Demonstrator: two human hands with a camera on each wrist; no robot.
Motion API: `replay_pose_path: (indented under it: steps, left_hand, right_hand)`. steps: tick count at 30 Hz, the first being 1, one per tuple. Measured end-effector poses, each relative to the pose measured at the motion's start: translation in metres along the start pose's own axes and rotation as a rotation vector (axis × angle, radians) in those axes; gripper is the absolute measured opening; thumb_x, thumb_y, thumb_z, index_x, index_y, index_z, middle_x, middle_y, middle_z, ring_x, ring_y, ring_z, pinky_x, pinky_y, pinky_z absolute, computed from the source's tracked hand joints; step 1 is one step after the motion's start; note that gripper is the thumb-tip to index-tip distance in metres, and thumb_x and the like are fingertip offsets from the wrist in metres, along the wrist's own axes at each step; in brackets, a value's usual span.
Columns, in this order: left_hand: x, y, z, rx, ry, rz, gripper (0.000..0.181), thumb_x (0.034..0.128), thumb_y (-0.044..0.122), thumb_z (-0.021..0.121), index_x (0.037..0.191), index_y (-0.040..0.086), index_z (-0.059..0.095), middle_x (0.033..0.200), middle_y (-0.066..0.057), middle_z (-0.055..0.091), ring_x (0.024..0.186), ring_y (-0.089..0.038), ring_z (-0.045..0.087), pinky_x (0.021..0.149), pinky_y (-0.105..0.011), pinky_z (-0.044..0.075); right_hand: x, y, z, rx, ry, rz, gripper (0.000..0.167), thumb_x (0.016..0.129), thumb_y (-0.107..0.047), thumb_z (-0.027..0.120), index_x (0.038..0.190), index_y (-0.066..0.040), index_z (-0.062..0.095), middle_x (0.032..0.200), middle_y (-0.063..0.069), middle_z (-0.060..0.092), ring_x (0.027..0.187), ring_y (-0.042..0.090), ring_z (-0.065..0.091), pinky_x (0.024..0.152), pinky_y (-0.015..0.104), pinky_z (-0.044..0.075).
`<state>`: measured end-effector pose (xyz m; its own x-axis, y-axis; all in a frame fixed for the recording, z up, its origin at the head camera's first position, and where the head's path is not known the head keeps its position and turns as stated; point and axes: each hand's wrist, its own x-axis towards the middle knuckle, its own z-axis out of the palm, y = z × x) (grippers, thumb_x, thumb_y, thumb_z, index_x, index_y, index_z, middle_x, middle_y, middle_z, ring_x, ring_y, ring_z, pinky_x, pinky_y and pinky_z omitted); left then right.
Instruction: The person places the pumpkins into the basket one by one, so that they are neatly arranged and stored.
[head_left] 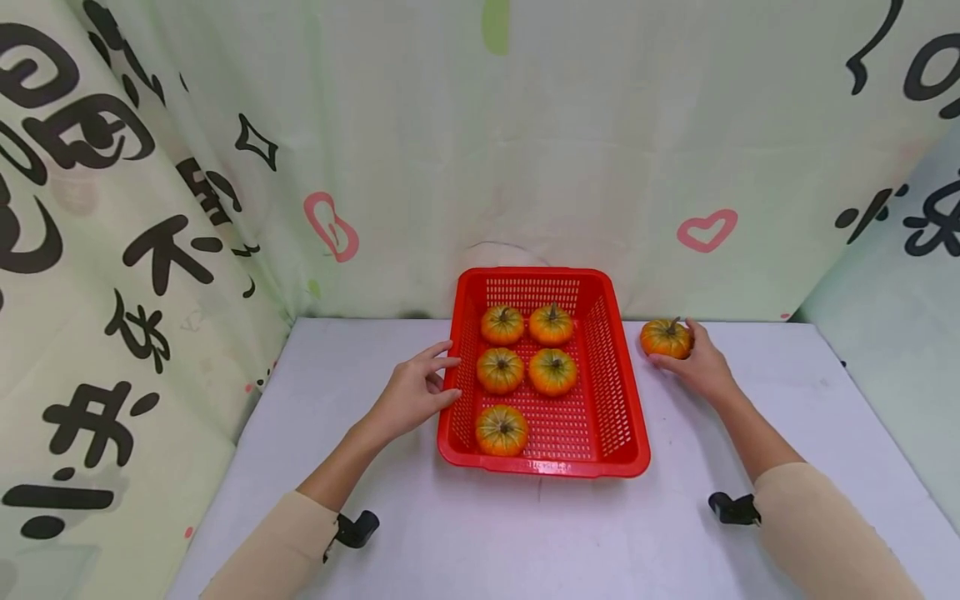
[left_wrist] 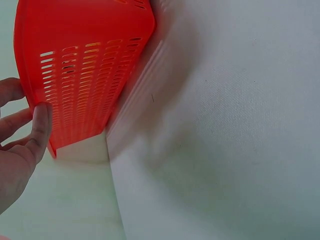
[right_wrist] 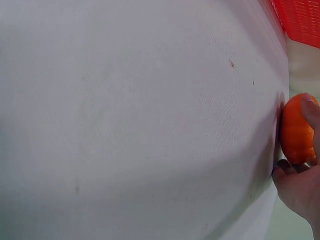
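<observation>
A red plastic basket [head_left: 543, 467] with slotted walls stands on the table, holding several small orange pumpkins [head_left: 500, 371] on its left side and middle. At the basket's left rim, my left hand [head_left: 408, 398] grips the edge; the left wrist view shows the thumb [left_wrist: 42, 120] against the outer wall and fingers at the rim. To the right of the basket, near the table's back edge, my right hand [head_left: 701, 363] holds another small pumpkin [head_left: 666, 338] between thumb and fingers. The right wrist view shows that orange pumpkin [right_wrist: 296, 131] close to the tabletop, partly cut off.
The white table [head_left: 480, 542] runs back to a pale printed curtain [head_left: 420, 167], which also hangs at both sides. Black wrist cameras are strapped to the left [head_left: 357, 529] and right [head_left: 735, 509] sleeves.
</observation>
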<state>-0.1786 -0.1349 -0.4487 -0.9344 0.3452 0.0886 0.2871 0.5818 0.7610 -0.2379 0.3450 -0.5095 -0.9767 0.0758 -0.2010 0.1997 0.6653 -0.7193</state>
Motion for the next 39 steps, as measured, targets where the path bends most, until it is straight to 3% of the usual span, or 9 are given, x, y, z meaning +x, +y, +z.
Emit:
replay_pose_path:
  steps: [9, 19, 39]
  left_hand:
    - [-0.002, 0.001, 0.003, -0.02, -0.017, -0.01, 0.048, 0.0886, 0.007, 0.08, 0.134, -0.001, 0.067, 0.158, -0.009, 0.049, 0.083, -0.012, 0.065, 0.074, -0.02, 0.059]
    - [-0.003, 0.001, 0.002, -0.016, -0.023, -0.012, 0.049, 0.0888, 0.008, 0.08, 0.135, 0.0, 0.066, 0.159, -0.009, 0.049, 0.084, -0.012, 0.065, 0.074, -0.022, 0.06]
    - [0.0, 0.0, 0.0, -0.012, -0.013, -0.021, 0.05, 0.0895, 0.01, 0.08, 0.136, 0.001, 0.066, 0.159, -0.009, 0.049, 0.085, -0.014, 0.065, 0.076, -0.024, 0.061]
  right_hand:
    - [-0.009, 0.006, -0.001, -0.03, 0.019, -0.017, 0.102, 0.098, -0.039, 0.07, 0.162, 0.005, 0.005, 0.161, 0.038, 0.02, 0.142, 0.055, 0.026, 0.115, 0.072, 0.03]
    - [-0.027, 0.007, -0.013, -0.056, 0.017, -0.008, 0.107, 0.094, -0.048, 0.073, 0.163, 0.001, 0.008, 0.159, 0.038, 0.023, 0.139, 0.055, 0.028, 0.109, 0.071, 0.04]
    - [-0.061, -0.038, -0.039, -0.113, 0.0, -0.181, 0.099, 0.094, -0.034, 0.076, 0.162, 0.003, 0.014, 0.159, 0.037, 0.025, 0.14, 0.059, 0.034, 0.101, 0.064, 0.046]
